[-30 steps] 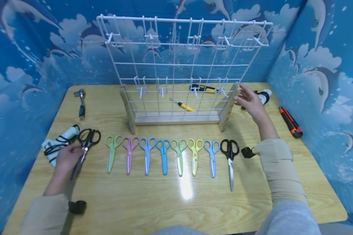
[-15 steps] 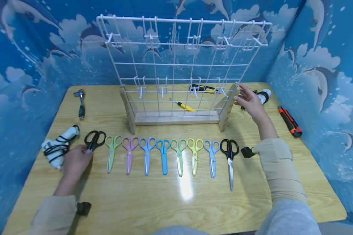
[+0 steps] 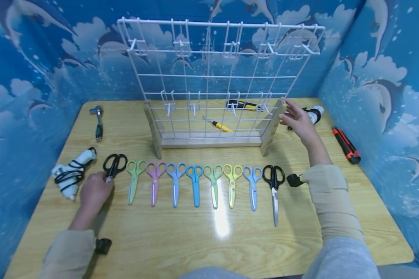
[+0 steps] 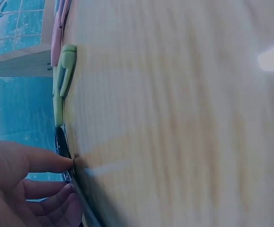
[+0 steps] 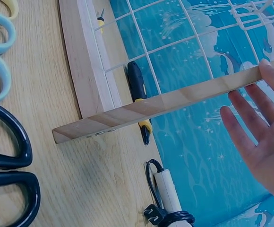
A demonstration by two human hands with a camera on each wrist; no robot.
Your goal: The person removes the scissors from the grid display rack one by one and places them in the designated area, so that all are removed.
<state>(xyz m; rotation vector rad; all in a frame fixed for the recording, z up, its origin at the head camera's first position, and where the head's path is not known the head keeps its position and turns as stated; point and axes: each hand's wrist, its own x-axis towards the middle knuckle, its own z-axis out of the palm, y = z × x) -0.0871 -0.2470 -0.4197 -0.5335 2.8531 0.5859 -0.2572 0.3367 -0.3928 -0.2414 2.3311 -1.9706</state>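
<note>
At the left end of a row of scissors, my left hand (image 3: 96,190) pinches a pair of black-handled scissors (image 3: 115,170) near the pivot. The blades are mostly hidden under the hand; in the left wrist view the scissors lie along the tabletop. Beside them is a light green pair (image 3: 132,184). My right hand (image 3: 302,124) holds the upper part of the right wooden post (image 5: 160,105) of a white wire grid rack (image 3: 218,76), thumb on one side and fingers on the other.
Pink (image 3: 154,184), blue, green and yellow scissors continue the row, ending in black-handled scissors (image 3: 275,193). A wrapped white corded tool (image 3: 70,174) and a ratchet (image 3: 99,126) lie left. A red-black cutter (image 3: 347,147) lies right. Yellow-black tools (image 3: 222,126) lie behind the rack.
My left hand has moved right with the black-handled scissors, away from the wrapped white tool, bringing them close to the light green pair. The right hand stays on the rack's post.
</note>
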